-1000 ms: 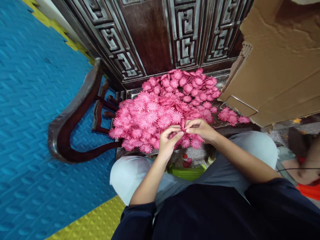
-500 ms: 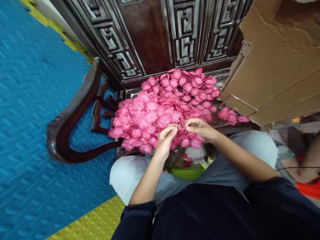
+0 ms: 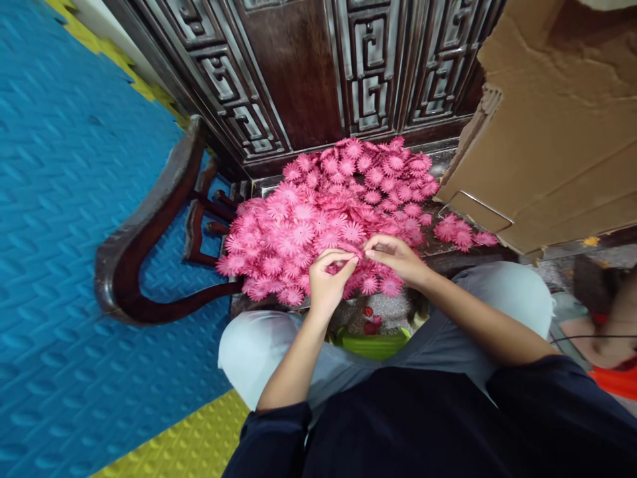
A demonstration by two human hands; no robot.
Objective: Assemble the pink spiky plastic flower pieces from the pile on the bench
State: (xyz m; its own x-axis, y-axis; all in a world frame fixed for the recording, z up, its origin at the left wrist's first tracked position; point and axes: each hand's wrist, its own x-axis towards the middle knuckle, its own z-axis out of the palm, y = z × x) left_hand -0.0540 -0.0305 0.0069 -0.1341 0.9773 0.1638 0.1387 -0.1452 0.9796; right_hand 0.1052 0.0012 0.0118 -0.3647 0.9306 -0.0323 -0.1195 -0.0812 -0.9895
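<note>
My left hand [image 3: 329, 282] pinches a pink artificial flower [image 3: 354, 249] between thumb and fingertips. The flower is partly covered by the fingers and looks edge-on. From the other side, my right hand [image 3: 397, 259] closes thumb and forefinger at the flower's right edge. Both hands are held over the near side of a large heap of pink artificial flowers [image 3: 283, 226], flat and round with fringed petals. A smaller cluster of the same flowers [image 3: 455, 231] lies to the right of the heap.
The heap rests on a dark wooden seat with a carved back [image 3: 293, 79] and a curved armrest [image 3: 119, 265]. A cardboard sheet [image 3: 557, 146] stands at right. Below, between my knees, is a green container [image 3: 373, 345]. Another person's limb [image 3: 620, 318] shows at far right.
My left hand has shifted slightly left and its fingers have arched. The flower between the hands has turned a little. My right hand has barely moved.
</note>
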